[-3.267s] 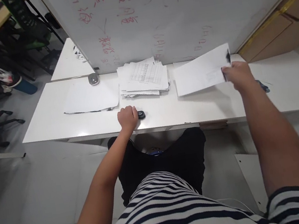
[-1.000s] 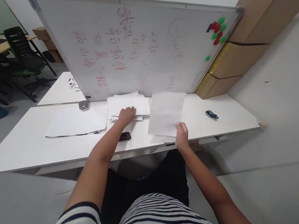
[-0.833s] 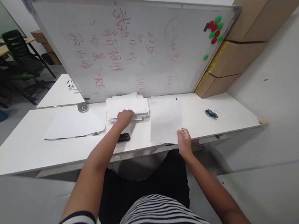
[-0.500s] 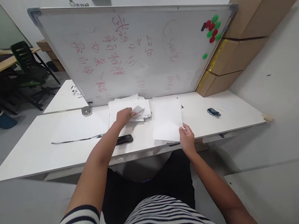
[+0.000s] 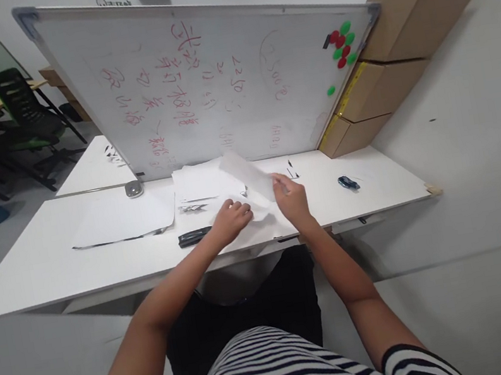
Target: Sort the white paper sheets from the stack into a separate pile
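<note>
Head view, person seated at long white table.

Right hand: thumb and fingers pinched on the near right edge of a thin white sheet of paper. The sheet rises from the hand up and to the left, tilted off the table and motion-blurred; its far end overlaps the loose stack of white papers behind it.

Left hand: knuckles up, fingers loosely curled, resting on white paper flat on the table just left of the right hand and below the lifted sheet. Cannot tell whether it grips anything or only presses down.

Flat black oblong object: on the table just left of the left hand, not touched.

Further left: large white sheet lying flat; small silver rounded object at its far corner.

Right of the hands, well apart: small dark blue object.

Behind the table: tilted whiteboard with red writing, brown cardboard boxes against its right end.
</note>
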`<state>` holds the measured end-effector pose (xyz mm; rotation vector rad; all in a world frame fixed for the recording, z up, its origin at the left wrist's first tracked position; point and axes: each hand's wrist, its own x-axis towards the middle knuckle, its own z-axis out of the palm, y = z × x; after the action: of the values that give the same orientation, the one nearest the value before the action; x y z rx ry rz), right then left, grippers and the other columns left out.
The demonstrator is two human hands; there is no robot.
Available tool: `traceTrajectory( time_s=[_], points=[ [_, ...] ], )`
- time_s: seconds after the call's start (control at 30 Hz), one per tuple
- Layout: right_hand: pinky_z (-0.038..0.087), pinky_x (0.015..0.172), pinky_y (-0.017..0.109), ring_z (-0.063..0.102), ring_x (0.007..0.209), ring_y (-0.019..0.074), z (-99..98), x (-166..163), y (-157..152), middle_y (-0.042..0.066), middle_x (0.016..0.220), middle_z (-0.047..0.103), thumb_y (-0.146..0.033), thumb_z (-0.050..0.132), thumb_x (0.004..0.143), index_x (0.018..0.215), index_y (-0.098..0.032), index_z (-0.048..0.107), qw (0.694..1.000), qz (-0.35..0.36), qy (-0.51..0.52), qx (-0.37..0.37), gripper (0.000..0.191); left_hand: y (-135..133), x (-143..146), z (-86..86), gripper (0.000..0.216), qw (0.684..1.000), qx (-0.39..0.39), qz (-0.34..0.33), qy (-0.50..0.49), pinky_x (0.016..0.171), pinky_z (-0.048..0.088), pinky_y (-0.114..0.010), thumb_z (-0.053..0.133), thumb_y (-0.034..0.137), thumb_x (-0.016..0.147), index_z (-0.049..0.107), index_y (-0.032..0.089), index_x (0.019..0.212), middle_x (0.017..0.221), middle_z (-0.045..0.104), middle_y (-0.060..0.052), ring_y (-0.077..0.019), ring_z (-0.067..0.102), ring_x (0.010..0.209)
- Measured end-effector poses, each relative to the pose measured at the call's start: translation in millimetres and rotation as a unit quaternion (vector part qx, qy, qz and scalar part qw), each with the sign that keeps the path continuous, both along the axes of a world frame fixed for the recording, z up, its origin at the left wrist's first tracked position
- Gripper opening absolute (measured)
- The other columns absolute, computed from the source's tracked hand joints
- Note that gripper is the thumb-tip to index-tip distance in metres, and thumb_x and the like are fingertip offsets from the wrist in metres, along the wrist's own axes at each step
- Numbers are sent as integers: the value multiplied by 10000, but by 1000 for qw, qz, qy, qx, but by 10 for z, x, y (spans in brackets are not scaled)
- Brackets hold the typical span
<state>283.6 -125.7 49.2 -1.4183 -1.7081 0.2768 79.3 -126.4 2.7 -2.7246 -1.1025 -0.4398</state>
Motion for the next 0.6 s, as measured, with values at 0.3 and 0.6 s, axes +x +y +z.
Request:
traceTrajectory(
  time_s=[0.3, 0.6],
  points=[
    [487, 908, 370, 662, 1029, 256, -646, -146, -706, 46, 1151, 699, -222, 394, 900, 1218, -266, 640, 955, 108, -201, -192, 404, -591, 352, -983, 246, 996, 41, 30, -70, 924, 377, -413, 402, 176, 928, 628, 247, 995, 1096, 658, -67, -200, 564, 968],
    [431, 1026, 436, 589, 1163, 248, -1079, 27, -1217, 64, 1248, 643, -406, 436, 930, 1251, -257, 618, 965, 130, 27, -228, 398, -966, 519, -1438, 178, 966, 45, 136, -215, 1118, 248, -528, 480, 249, 887, 601, 233, 1016, 1242, 608, -108, -241, 470, 1233]
  ],
)
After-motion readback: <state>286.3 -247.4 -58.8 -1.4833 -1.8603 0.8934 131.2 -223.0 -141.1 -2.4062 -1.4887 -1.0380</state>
